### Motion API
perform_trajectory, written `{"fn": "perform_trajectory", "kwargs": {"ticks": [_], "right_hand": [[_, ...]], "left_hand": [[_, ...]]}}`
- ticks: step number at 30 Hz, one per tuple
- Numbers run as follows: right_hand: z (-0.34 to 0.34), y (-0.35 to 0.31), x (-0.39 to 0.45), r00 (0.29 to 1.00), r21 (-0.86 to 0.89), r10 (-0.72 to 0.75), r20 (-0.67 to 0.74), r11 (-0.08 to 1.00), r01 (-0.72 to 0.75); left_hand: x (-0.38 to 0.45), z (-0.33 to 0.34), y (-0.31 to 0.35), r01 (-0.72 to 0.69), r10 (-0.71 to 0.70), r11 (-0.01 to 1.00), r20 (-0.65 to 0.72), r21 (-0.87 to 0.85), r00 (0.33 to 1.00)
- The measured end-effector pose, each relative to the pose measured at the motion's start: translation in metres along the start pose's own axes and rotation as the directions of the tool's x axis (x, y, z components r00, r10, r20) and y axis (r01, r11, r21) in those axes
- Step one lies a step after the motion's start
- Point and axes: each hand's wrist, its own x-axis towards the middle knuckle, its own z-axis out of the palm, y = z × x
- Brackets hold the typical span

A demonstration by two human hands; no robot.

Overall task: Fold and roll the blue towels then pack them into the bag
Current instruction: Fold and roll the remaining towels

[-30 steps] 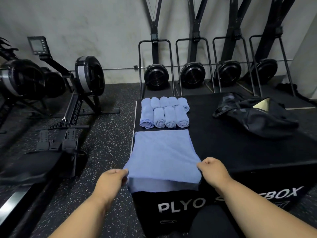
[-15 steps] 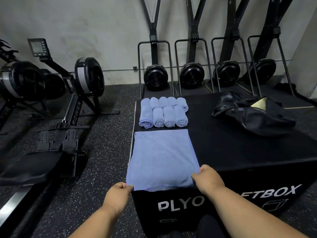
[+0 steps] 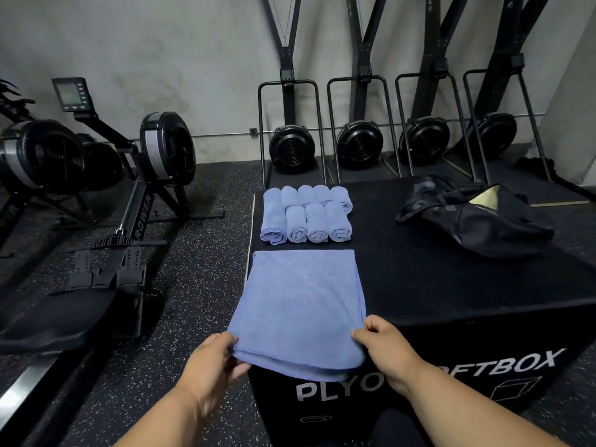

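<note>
Since a moment ago, our hands have lifted the near edge of the flat blue towel (image 3: 300, 304), which now curls up off the box's near-left corner. We pinch it at both near corners: left hand (image 3: 215, 366) with fingers curled under the hem, right hand (image 3: 385, 351) with thumb on top. Beyond it, rolled towels (image 3: 306, 214) sit in two rows at the far left of the black plyo box (image 3: 451, 285). Far right lies the black bag (image 3: 477, 217), slumped and partly open.
</note>
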Motion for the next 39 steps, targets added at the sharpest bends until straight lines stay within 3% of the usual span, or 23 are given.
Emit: {"fn": "perform_trajectory", "kwargs": {"ticks": [4, 7, 20, 24, 27, 33, 39], "right_hand": [[0.002, -0.014, -0.004, 0.996, 0.017, -0.084, -0.027, 0.996, 0.084], [0.005, -0.019, -0.006, 0.998, 0.036, -0.064, 0.008, 0.997, 0.064], [0.020, 0.000, -0.015, 0.998, -0.124, 0.058, 0.034, 0.991, -0.054], [0.012, -0.011, -0.012, 0.999, 0.039, 0.044, -0.008, 0.998, -0.044], [0.005, -0.017, -0.010, 0.996, 0.176, 0.084, 0.038, 0.980, -0.089], [0.012, 0.006, -0.021, 0.976, -0.028, 0.167, 0.140, 0.986, -0.165], [0.015, 0.007, -0.024, 0.999, -0.017, 0.040, -0.030, 0.999, -0.041]], "left_hand": [[-0.004, 0.003, 0.014, -0.009, 0.007, 0.993, -0.013, -0.121, 1.000], [-0.006, 0.006, 0.019, -0.001, 0.001, 0.984, 0.004, -0.176, 1.000], [-0.011, 0.004, 0.020, -0.070, 0.065, 0.988, -0.045, -0.135, 0.997], [0.001, -0.007, 0.015, -0.093, 0.085, 0.994, -0.131, -0.058, 0.988], [0.005, -0.007, 0.012, -0.094, 0.095, 0.995, -0.173, 0.016, 0.980], [0.010, -0.013, -0.007, -0.050, 0.068, 0.994, -0.191, 0.097, 0.979], [0.001, -0.013, -0.019, 0.022, 0.012, 0.980, -0.172, 0.196, 0.985]]}}
